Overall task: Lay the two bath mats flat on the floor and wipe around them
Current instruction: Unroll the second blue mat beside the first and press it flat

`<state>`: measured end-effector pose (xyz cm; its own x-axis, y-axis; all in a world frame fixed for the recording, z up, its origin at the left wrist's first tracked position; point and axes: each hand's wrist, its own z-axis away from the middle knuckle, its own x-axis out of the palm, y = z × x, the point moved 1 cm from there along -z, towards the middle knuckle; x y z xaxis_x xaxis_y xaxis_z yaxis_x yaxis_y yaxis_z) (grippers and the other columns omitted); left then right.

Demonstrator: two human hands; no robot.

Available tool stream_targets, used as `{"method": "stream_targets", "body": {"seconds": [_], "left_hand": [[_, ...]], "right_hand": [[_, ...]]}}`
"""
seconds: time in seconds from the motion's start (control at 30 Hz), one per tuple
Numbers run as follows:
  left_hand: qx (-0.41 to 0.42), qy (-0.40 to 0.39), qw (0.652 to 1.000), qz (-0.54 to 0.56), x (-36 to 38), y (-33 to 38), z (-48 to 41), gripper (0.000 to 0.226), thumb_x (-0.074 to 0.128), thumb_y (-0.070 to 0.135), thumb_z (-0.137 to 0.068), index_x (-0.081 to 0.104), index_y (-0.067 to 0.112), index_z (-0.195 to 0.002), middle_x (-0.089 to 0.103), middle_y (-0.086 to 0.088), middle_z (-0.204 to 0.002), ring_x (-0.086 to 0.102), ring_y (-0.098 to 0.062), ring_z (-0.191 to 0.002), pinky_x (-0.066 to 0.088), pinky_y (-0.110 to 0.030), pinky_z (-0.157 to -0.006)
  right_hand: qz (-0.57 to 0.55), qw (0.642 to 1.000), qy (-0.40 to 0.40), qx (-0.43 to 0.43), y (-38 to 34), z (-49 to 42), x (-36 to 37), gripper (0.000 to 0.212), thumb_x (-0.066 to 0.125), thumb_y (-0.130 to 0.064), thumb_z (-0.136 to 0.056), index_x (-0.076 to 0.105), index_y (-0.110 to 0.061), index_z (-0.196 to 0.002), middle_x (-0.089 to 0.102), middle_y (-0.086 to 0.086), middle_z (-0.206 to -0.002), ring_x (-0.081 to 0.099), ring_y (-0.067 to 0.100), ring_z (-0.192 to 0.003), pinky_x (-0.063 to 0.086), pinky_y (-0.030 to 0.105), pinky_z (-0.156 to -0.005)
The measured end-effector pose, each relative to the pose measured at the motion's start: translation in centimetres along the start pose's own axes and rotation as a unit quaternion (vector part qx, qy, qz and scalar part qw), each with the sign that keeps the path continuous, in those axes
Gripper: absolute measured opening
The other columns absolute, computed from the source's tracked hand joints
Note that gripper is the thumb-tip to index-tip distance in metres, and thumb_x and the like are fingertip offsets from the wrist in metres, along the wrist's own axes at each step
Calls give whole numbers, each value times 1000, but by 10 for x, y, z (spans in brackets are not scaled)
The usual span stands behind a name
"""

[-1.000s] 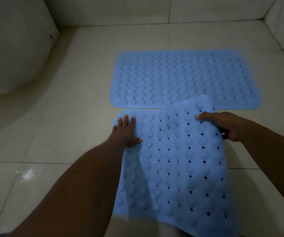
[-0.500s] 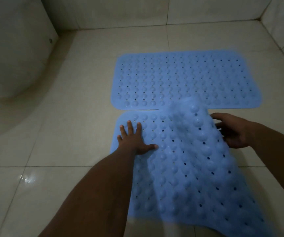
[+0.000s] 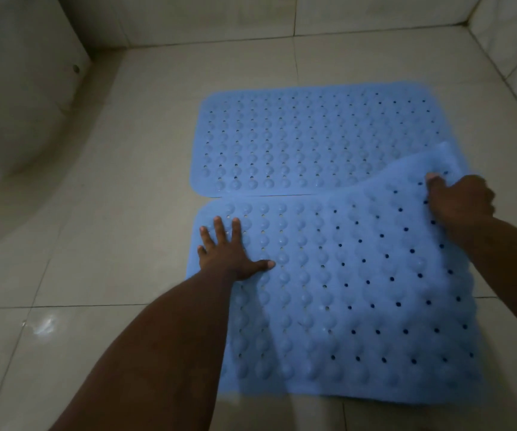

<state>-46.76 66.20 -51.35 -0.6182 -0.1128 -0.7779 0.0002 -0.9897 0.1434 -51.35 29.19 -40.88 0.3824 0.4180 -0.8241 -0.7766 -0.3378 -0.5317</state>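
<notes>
Far mat: blue, studded, flat on the tiled floor, near the back wall.
Near mat: same blue type; left part flat on the floor, its far edge just beside the far mat with a thin gap between them.
Near mat, right far corner: raised off the floor, overlapping the far mat's near right edge in this view.
Left hand: palm down, fingers straight and spread, pressing the near mat's left far area.
Right hand: fingers curled round the raised corner, gripping it (thumb on top).
White fixture: curved base, far left.
</notes>
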Motion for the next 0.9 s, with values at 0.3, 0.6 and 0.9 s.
{"method": "stream_targets", "body": {"seconds": [0.3, 0.6, 0.9], "left_hand": [[-9, 0, 1000, 9, 0, 2, -1, 141, 57, 96, -59, -25, 35, -156, -39, -5, -161, -31, -43, -148, 0, -62, -121], [-11, -9, 1000, 9, -1, 4, -1, 141, 57, 96, -59, -27, 35, -155, -43, -5, -158, -34, -44, -145, -5, -63, -120], [-17, -20, 1000, 8, -1, 3, -4, 144, 56, 98, -55, -29, 37, -153, -45, -5, -157, -35, -45, -145, -4, -64, -121]], "right_hand": [[23, 998, 22, -60, 21, -1, 0, 91, 60, -78, -74, 35, -14, -133, 51, 21, -137, 52, 43, -124, 35, 58, -107], [70, 995, -61, 32, 26, -16, -11, 66, 48, -58, -72, 64, -12, -117, 64, 19, -124, 57, 45, -116, 42, 53, -105], [73, 987, -143, -28, 29, -16, -3, 68, 82, -39, -76, 58, -1, -128, 61, 22, -131, 58, 41, -120, 50, 44, -98]]}}
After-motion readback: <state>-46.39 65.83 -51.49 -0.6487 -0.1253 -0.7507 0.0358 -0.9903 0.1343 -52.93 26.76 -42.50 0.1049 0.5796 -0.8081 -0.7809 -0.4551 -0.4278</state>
